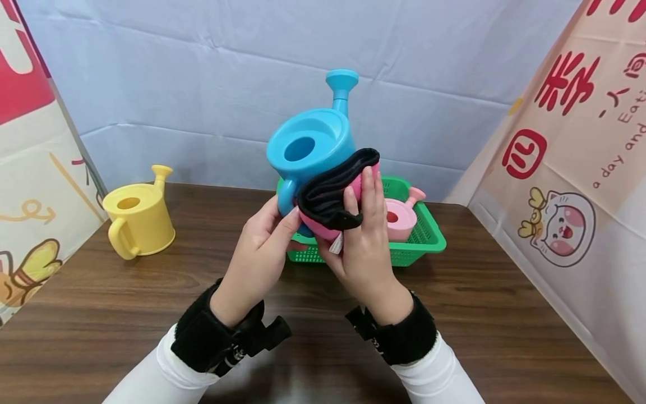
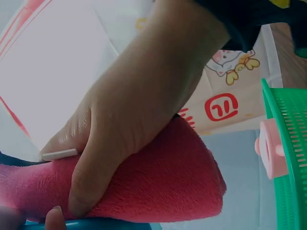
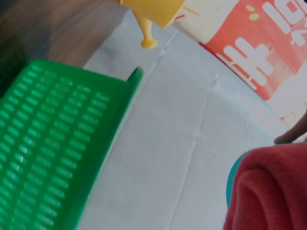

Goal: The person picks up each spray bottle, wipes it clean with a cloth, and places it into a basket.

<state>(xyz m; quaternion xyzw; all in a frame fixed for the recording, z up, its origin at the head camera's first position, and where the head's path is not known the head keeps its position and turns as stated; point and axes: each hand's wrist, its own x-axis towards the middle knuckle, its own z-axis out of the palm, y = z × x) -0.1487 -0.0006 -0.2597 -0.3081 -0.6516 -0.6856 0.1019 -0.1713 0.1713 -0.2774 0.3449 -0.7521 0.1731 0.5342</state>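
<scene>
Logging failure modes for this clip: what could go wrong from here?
1. The blue watering can is held up and tilted; it might drop if the left hand loses its grip.
2. The pink and black cloth is bunched under the right hand, so it could slip off.

Dark wooden table, pale creased backdrop, printed sheets either side

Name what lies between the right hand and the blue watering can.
A folded black and pink cloth, as the head view shows.
</scene>
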